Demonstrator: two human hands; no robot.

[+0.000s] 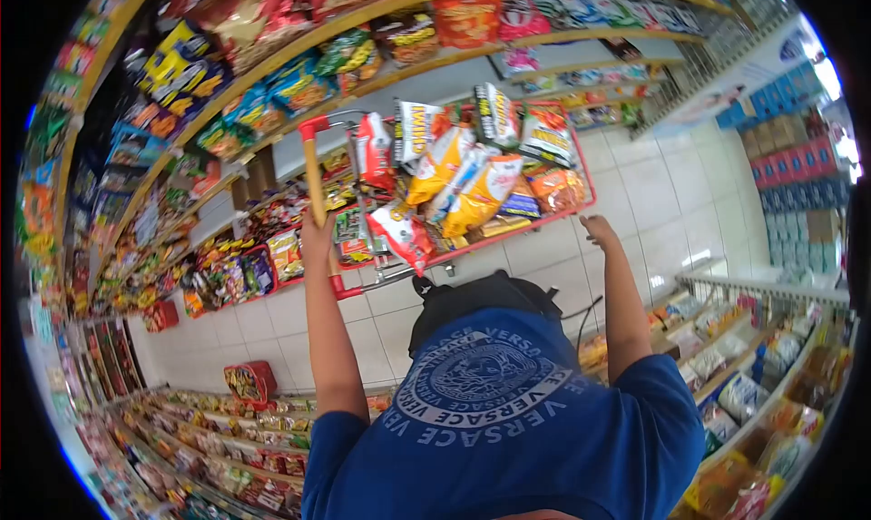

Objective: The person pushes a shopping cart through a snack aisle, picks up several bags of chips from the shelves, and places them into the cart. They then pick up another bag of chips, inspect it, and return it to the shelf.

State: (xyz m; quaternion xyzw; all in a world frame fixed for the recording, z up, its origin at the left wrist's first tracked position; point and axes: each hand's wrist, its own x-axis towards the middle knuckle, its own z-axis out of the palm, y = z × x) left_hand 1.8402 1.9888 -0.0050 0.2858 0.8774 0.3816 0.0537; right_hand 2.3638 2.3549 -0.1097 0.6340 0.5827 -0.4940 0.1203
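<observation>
My left hand (317,239) is wrapped around the yellow handle (315,180) of a red-edged shopping cart (589,161). The cart is heaped with snack bags: orange-yellow bags (484,196) in the middle, a red and white bag (401,233) at the near side, and black and white bags (545,137) toward the far side. Just beside the cart's near right corner, my right hand (599,232) is held with its fingers apart and nothing in it. Some packets lower in the cart are hidden under the heap.
Shelves of snack packets (354,57) run along the far side, and more shelves (717,338) stand behind me. A red basket (250,382) with packets sits on the tiled floor (671,193) at lower left. Stacked boxes (794,166) stand at the right.
</observation>
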